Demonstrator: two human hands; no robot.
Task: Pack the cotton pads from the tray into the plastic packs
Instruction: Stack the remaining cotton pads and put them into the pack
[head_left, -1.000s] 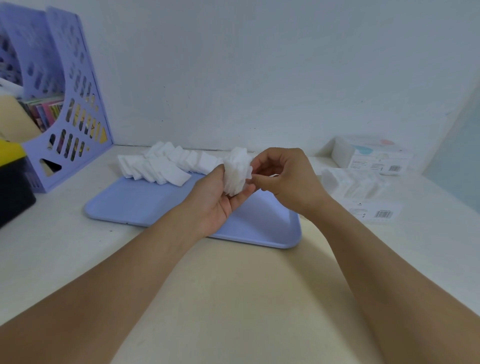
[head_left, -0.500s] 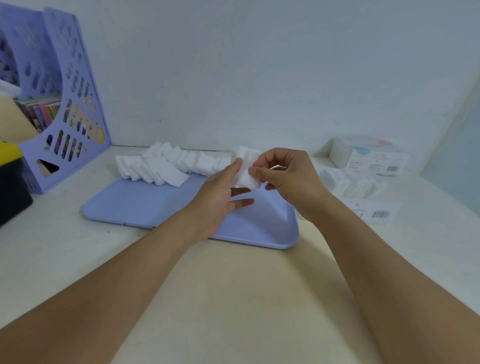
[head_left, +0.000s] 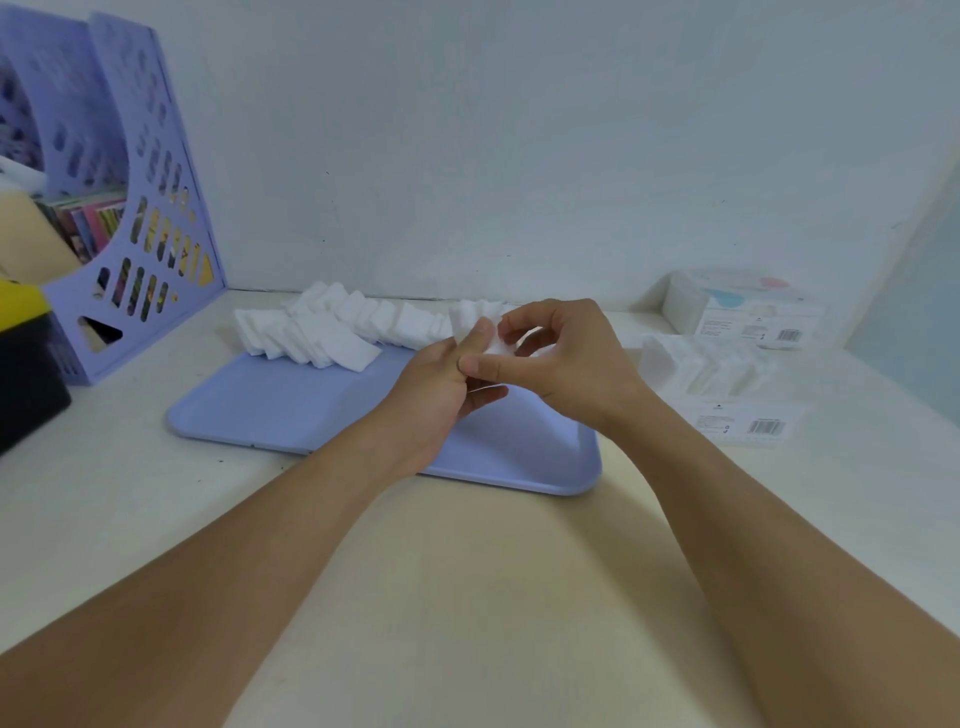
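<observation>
Tabletop (head_left: 467, 597), pale and wide, fills the lower half of the frame and carries everything else. File rack (head_left: 130, 208), lilac and perforated, stands at the upper left. A lilac tray (head_left: 291, 410) lies flat at centre, its long side running left to right, and a toppled row of white cotton pads (head_left: 322, 332) leans along its far edge. At the right of the frame sit two plastic packs: one closed pack (head_left: 748, 317) by the wall and, nearer, an open pack (head_left: 727, 384) that seems partly filled with pads, a barcode label facing the camera.

Above the middle of the tray the two hands meet around a small stack of pads (head_left: 475, 314). The left hand (head_left: 441, 384) cradles the stack from below and from the left, thumb raised against its face. The right hand (head_left: 566, 364) closes on it from the right, thumb and forefinger pinching the near pads, the other fingers curled. How many pads are in the stack I cannot tell.

The stack stands roughly upright between the fingertips, and the open pack lies to its right, well apart, on the right hand's side. So I judge the right hand is the nearer one to carry the stack over.
</observation>
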